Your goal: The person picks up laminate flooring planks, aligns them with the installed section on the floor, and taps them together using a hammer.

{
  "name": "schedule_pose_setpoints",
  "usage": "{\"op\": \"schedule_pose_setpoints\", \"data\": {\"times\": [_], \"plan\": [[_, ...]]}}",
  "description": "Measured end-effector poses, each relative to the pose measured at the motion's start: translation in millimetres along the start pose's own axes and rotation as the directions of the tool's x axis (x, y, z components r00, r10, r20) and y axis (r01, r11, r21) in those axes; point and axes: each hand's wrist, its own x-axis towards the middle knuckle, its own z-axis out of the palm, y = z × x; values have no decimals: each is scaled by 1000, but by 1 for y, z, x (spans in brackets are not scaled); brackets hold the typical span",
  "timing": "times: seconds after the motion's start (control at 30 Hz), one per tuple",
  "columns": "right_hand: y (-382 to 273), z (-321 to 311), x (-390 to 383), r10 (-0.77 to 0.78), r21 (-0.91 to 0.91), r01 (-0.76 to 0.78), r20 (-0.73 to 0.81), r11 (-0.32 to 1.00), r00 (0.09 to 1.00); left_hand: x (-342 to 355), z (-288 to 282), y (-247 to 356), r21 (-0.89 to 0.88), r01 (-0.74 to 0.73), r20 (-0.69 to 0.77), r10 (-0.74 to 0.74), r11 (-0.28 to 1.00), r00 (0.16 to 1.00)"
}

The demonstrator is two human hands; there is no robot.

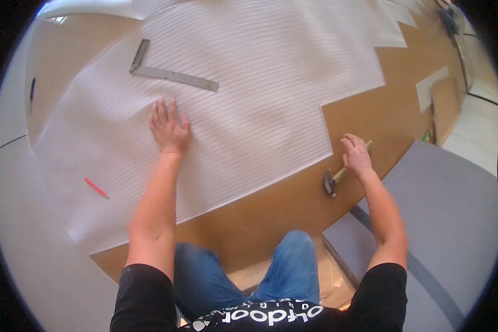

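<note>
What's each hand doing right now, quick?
Left hand: open, flat on the white ribbed sheet.
Right hand: partly curled over the hammer; can't tell if it's gripping.

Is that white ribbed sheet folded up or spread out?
Spread out: the white ribbed sheet lies mostly flat across the brown surface, with the left hand resting on it.

Head-worn fisheye faces down over hands [171, 134], fairly near.
</note>
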Motion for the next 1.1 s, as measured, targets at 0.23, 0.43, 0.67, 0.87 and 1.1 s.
{"op": "schedule_pose_setpoints", "data": {"times": [0.23, 0.43, 0.67, 0.87, 1.1], "plan": [[-64, -9, 215, 28, 122, 21, -383, 992, 923, 10, -16, 2, -72, 34, 142, -24, 997, 990], [-193, -44, 438, -183, 93, 263, -501, 960, 846, 21, -21, 0, -105, 79, 242, -52, 991, 969], [-228, -32, 509, -200, 102, 243, -319, 965, 927, 12, -17, -6, -129, 108, 268, -71, 986, 961], [-212, -27, 523, -224, 38, 248, -310, 968, 924, 77, -67, -9, -241, 317, 501, -162, 917, 850], [-216, -34, 526, -196, 80, 224, -261, 971, 945, 436, -75, -28, -439, -188, -15, 202, 879, 979]]}}
